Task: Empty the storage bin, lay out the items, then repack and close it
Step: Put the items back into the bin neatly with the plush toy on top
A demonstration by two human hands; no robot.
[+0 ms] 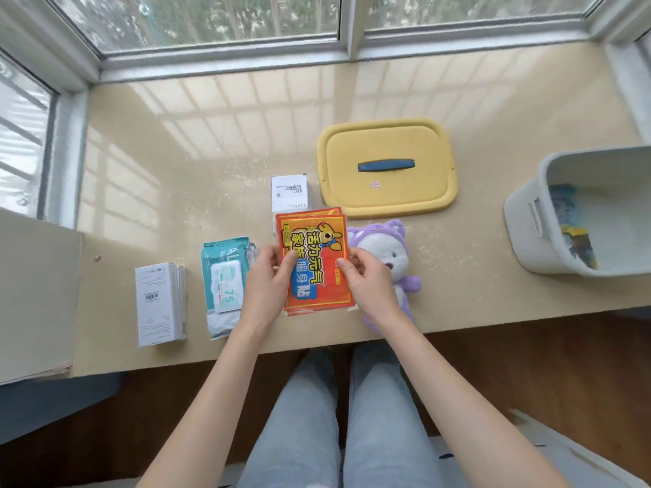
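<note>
Home: bay window, plush toy.

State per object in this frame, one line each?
storage bin: open, something colourful inside
yellow lid: off, flat on ledge
red packets: pinched by left hand and right hand
wipes pack: laid flat, flap shut
plush toy: lying face up
left white box: lying flat
rear white box: lying flat

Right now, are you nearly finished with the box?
Not yet. The yellow lid is off; a tall white box, a small white box, the wipes pack and the plush toy lie on the table. The left hand and right hand hold the red packets. A colourful item is still in the bin; repacking and closing remain.
</note>
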